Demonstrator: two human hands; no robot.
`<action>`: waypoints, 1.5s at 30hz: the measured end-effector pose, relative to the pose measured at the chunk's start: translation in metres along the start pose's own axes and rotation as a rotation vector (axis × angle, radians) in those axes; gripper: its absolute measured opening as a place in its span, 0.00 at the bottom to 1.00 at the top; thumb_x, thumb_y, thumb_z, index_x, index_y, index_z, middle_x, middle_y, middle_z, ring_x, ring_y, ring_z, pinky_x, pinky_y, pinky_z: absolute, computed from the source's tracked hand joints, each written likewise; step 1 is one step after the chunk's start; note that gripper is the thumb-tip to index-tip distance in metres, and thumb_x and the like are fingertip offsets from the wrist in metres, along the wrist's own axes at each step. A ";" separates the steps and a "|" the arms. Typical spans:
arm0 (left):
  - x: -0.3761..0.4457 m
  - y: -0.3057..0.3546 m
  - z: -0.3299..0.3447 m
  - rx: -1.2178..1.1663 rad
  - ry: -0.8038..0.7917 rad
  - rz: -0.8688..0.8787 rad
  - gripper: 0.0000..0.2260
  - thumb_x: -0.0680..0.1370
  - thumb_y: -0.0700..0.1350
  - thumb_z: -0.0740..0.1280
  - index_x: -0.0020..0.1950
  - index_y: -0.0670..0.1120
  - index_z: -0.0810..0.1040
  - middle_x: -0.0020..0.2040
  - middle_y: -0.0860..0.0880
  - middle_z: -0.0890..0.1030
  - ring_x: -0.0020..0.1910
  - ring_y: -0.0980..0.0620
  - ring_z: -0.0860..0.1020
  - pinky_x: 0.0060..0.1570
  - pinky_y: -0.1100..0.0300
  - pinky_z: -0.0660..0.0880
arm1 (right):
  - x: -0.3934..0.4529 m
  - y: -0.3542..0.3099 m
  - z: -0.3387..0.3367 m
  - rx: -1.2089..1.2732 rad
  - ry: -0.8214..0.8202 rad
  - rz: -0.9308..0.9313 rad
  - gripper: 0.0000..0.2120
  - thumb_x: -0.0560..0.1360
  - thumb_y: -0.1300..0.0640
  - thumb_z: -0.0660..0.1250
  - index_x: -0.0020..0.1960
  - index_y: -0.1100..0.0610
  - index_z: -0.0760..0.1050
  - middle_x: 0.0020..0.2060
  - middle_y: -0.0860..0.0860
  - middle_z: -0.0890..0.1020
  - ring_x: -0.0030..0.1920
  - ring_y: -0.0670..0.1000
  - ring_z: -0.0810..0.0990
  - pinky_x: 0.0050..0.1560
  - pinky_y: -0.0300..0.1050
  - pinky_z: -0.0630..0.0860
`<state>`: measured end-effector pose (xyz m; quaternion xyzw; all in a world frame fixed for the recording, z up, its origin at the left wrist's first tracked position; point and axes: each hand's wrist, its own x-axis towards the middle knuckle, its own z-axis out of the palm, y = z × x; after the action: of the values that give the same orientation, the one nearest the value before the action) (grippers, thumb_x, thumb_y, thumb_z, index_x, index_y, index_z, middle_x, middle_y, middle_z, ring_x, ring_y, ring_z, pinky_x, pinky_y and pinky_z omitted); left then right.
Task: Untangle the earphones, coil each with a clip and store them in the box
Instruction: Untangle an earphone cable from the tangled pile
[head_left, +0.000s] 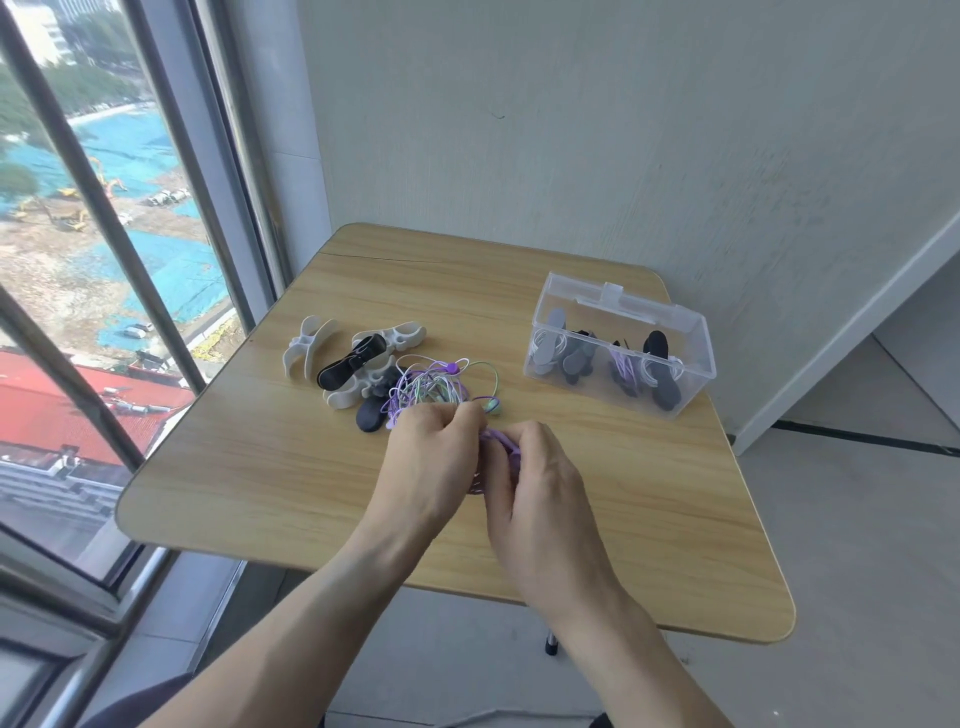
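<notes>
Both hands busy over the middle of the desk (270, 467), a bit toward the near edge; left hand (431, 457) with fingers curled in, pinching the purple cable right at the edge of the tangled earphones (431, 389); right hand (535, 467) curled too, gripping a bunch of purple cable (501, 439) tucked between the two hands, fingertips themselves hidden behind the knuckles so can't tell exactly how they sit. Tangle itself just past the left hand, a loose ball of purple, green and white wire with a purple slider bead (453, 368) on top and a greenish earbud (492, 405) poking out on the right side, touching the desk.

Pile of clips (358, 364) beside the tangle, toward the left edge; white ones and black ones mixed, one white clip (306, 345) lying a little apart at the far left of the pile, one black clip (370, 415) touching the tangle's left side.

Clear box (621, 345) near the far right corner, well apart from the hands; lid open and tipped back; inside, several coiled earphones on clips, grey, black, white and purple all jumbled, hard to count.

Window (104, 260) along the left edge of the desk, plain wall behind.
</notes>
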<state>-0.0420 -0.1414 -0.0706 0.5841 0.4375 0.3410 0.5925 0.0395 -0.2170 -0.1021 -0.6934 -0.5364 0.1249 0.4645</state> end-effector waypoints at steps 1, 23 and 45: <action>0.000 -0.001 0.001 0.018 -0.003 0.009 0.21 0.76 0.36 0.59 0.23 0.48 0.64 0.22 0.53 0.65 0.24 0.53 0.62 0.23 0.67 0.64 | 0.002 0.000 0.000 -0.009 -0.028 0.019 0.07 0.84 0.52 0.57 0.51 0.53 0.70 0.46 0.48 0.78 0.43 0.45 0.79 0.42 0.43 0.74; 0.102 -0.032 -0.132 0.639 0.419 0.102 0.19 0.82 0.42 0.60 0.73 0.48 0.70 0.70 0.41 0.73 0.68 0.40 0.70 0.67 0.47 0.68 | 0.013 0.019 0.001 -0.110 0.039 -0.019 0.08 0.83 0.60 0.60 0.45 0.54 0.69 0.32 0.43 0.73 0.34 0.43 0.72 0.34 0.30 0.65; 0.033 0.003 -0.077 0.479 0.212 0.502 0.19 0.82 0.44 0.65 0.73 0.46 0.71 0.58 0.51 0.80 0.54 0.52 0.80 0.55 0.55 0.76 | 0.015 -0.007 -0.015 0.577 0.039 0.114 0.15 0.82 0.50 0.55 0.42 0.58 0.67 0.29 0.48 0.67 0.28 0.61 0.60 0.29 0.44 0.63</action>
<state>-0.0992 -0.0805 -0.0669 0.7569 0.4070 0.4224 0.2882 0.0511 -0.2122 -0.0838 -0.5641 -0.4300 0.2850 0.6447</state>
